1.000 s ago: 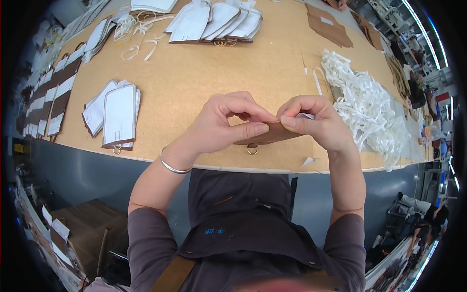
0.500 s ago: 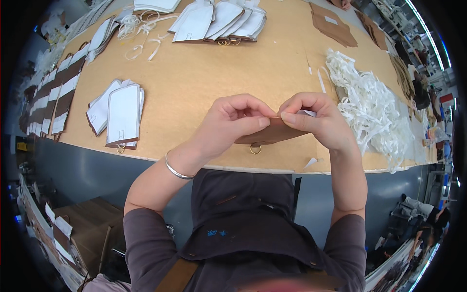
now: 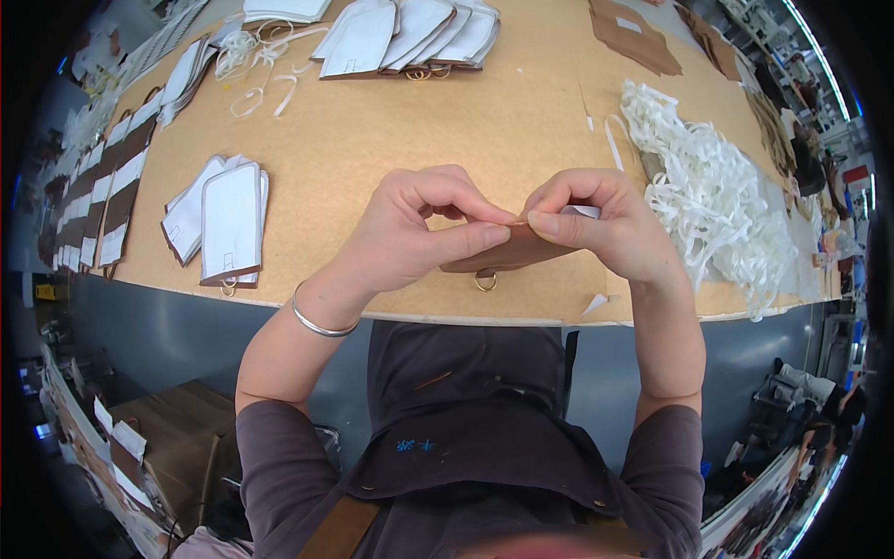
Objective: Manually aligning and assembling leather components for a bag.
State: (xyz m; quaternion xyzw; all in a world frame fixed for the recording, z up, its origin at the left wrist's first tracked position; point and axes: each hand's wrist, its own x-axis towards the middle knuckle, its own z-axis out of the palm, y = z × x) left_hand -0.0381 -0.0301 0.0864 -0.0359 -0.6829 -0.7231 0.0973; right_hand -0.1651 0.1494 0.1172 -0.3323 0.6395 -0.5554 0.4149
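Left hand [image 3: 405, 228] and right hand [image 3: 616, 228]: thumb-and-finger pinches, closed on brown piece [image 3: 517, 252] | piece: above near table edge [image 3: 447, 322], ring [image 3: 485, 281] below | step: apparently edge-working; fingertip detail unclear | next calls for: likely steady, even pinching

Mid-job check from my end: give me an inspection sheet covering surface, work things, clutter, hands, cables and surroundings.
Surface: tan tabletop, its front edge close to the person.
Job's things: brown panel held up, with a gold-coloured ring at its lower edge; white-faced panels overlapping at left.
Clutter: tangled heap of white ribbon at right; small white scrap near the front edge.
Hands: left hand and right hand both pinch the brown panel's upper edge, thumb against finger.
Cables: nothing seen near the hands.
Surroundings: grey floor; far room edges too small to judge.
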